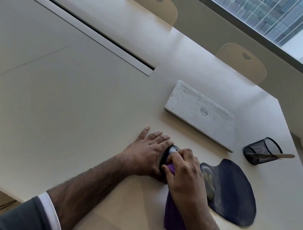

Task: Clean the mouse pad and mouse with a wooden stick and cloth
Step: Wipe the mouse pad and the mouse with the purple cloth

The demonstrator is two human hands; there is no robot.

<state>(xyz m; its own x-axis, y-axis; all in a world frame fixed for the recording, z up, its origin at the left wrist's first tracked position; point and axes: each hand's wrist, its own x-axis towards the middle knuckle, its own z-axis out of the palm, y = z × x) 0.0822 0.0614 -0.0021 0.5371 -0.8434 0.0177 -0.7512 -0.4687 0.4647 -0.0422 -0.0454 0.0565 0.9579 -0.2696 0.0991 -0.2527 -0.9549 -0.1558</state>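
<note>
Two hands meet at the mouse [171,150] on the bench [75,108] beside the mouse pad [231,193]: the left hand [148,151], fingers flat, should brace it firmly while the right hand [184,172], pinching the cloth [173,216], rubs gently.

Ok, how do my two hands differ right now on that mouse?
The left hand lies with straight fingers, bracing the mouse; the right hand has curled fingers pinching the purple cloth against it. The left hand holds no cloth; the right does. Both are at the mouse.
</note>
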